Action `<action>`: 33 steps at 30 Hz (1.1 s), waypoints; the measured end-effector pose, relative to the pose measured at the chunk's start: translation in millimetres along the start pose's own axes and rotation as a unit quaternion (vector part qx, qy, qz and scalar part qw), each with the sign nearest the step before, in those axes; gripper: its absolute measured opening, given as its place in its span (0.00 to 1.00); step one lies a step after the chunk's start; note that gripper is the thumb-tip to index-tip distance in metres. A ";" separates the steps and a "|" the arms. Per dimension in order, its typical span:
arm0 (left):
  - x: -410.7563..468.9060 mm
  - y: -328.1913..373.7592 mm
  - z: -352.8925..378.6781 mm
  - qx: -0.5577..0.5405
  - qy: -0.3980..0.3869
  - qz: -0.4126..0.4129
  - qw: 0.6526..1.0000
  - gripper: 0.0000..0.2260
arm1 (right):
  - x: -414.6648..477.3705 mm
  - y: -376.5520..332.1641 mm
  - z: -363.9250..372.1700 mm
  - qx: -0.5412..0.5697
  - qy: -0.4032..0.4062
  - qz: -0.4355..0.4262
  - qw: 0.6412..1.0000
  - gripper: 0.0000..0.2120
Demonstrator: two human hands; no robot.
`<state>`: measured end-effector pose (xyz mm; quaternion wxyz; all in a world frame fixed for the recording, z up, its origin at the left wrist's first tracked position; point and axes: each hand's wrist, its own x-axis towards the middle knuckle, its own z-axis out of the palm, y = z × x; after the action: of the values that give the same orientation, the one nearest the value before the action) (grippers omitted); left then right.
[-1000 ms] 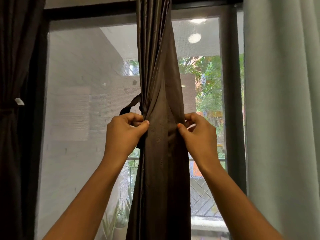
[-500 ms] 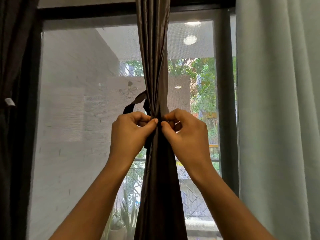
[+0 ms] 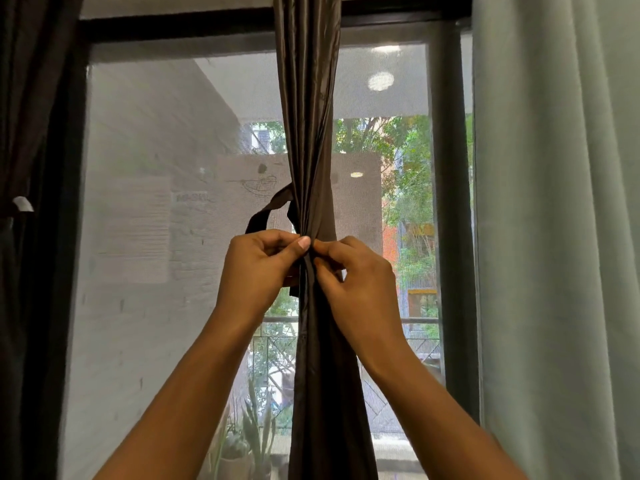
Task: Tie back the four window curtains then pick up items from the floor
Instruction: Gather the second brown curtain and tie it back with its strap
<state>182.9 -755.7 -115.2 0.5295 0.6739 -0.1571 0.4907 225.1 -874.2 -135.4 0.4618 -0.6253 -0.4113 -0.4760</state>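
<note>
A dark brown curtain (image 3: 308,133) hangs in the middle of the window, gathered into a narrow bunch at hand height. A dark tie-back strap (image 3: 266,211) loops out from behind it on the left. My left hand (image 3: 258,268) pinches the strap end against the bunch. Directly opposite, my right hand (image 3: 360,282) pinches the other side, its fingertips nearly meeting my left thumb. Whether the right fingers hold strap or curtain fabric is hidden. The floor is out of view.
A dark curtain (image 3: 31,168) hangs at the far left, cinched by a band with a white tag (image 3: 22,204). A pale grey-green curtain (image 3: 561,220) covers the right side. The black window frame (image 3: 446,202) and mesh screen lie behind.
My right hand moved left until it met the left hand, squeezing the brown curtain from a wide spread into a tight bunch. The left hand stayed on the strap.
</note>
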 end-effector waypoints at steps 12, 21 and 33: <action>4.3 -0.1 -4.8 0.079 0.027 0.042 0.996 0.02 | 0.5 -3.7 0.6 -0.024 0.031 -0.002 0.999 0.12; 5.6 6.1 -4.9 0.069 -0.034 0.017 0.997 0.05 | -3.6 6.7 3.7 0.023 0.039 -0.034 0.998 0.13; 23.8 -14.8 -33.8 0.181 0.001 -0.009 0.983 0.05 | -2.0 44.4 19.6 0.113 0.034 0.178 0.977 0.09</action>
<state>188.2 -713.3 -105.2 0.4031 0.7595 -0.0589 0.5072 271.2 -865.8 -148.0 0.6207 -0.6159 -0.3287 -0.3570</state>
